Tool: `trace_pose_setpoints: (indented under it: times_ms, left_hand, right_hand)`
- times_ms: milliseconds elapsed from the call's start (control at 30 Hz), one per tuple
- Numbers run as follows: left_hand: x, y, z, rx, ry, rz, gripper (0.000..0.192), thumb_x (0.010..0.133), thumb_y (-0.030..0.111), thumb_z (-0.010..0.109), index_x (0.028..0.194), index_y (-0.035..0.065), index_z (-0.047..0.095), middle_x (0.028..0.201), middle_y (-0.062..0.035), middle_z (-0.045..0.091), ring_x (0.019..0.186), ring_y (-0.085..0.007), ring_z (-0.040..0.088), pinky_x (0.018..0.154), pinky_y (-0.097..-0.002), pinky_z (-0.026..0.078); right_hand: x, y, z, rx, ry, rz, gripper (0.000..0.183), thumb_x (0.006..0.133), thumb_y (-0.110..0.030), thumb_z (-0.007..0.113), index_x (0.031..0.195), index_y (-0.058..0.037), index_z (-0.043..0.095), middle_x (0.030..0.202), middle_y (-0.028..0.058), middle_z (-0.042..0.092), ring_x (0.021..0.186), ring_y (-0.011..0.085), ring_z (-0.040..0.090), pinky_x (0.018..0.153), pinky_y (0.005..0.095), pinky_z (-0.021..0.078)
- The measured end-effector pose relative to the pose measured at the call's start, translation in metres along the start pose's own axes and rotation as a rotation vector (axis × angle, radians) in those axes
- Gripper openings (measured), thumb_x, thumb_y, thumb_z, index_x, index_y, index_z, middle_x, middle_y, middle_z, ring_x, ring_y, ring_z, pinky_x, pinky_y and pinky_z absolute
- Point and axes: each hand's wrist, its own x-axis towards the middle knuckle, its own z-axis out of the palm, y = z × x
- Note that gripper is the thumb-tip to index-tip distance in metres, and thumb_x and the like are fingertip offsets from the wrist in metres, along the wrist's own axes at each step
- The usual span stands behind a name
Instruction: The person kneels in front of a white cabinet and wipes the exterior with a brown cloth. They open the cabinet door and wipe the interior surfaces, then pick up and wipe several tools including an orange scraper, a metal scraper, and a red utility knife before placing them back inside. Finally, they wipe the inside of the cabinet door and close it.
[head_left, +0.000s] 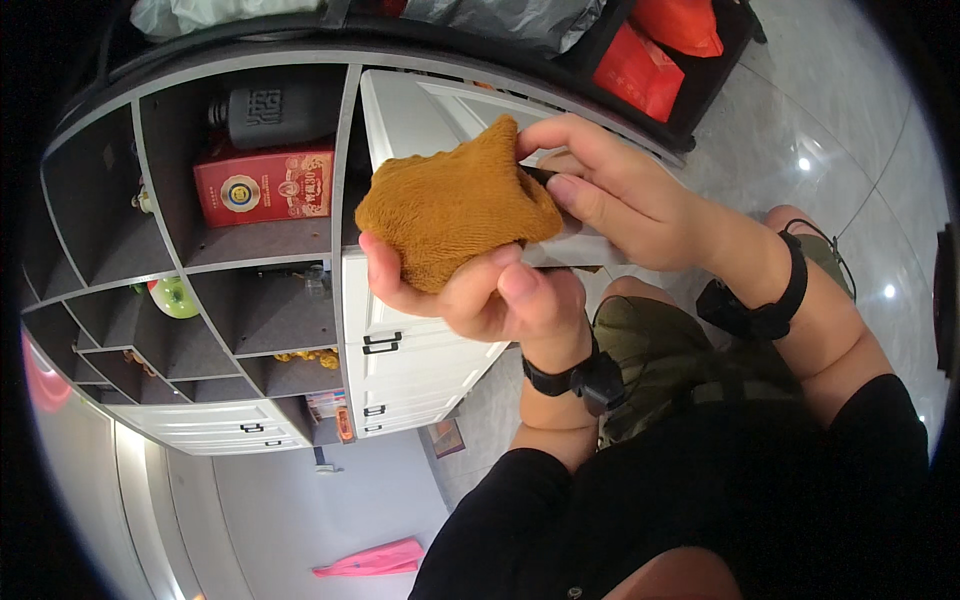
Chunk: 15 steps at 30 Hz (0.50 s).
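A mustard-brown knitted cloth (457, 206) is bunched up in front of an ajar white cabinet door. My left hand (495, 296) holds it from below, its fingers curled around the cloth's lower side. At the cloth's right end, my right hand (615, 195) pinches a dark, smooth-looking thing (538, 175) between thumb and fingers. One end of that thing goes into the folds, so its kind and full shape are hidden. Both wrists wear black straps with small dark devices.
A shelf unit (262, 261) holds a red box (266, 187), a dark bottle (259, 114) and a green apple-shaped ornament (174, 297). White cabinet doors (412, 360) with black handles adjoin it. Red bags (641, 75) lie on a dark rack above. My knees are close below my hands.
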Motion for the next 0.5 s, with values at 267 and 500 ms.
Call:
trace_pose_setpoints:
  times_ms: [267,500]
  left_hand:
    - [-0.061,-0.007,0.009,0.062,-0.037,-0.027,0.048,0.086,0.017,0.042,0.133,0.0117,0.032,0.15,-0.0165,0.0,0.131,-0.0397,0.027,0.105,-0.0561,0.028]
    - [-0.123,-0.01,0.002,0.02,-0.104,-0.112,0.054,0.08,0.004,0.047,0.131,-0.0048,0.028,0.131,-0.0206,0.041,0.12,-0.0308,0.044,0.103,-0.0382,0.031]
  right_hand:
    - [-0.002,0.005,0.002,-0.174,0.13,-0.129,0.03,0.091,0.0,0.037,0.12,0.0009,0.045,0.113,0.0099,0.052,0.1,0.0143,0.054,0.086,0.0261,0.0437]
    - [0.005,0.01,0.007,-0.051,0.207,-0.146,0.027,0.092,-0.01,0.042,0.118,-0.005,0.049,0.102,0.0076,0.055,0.089,0.0136,0.054,0.082,0.0258,0.0426]
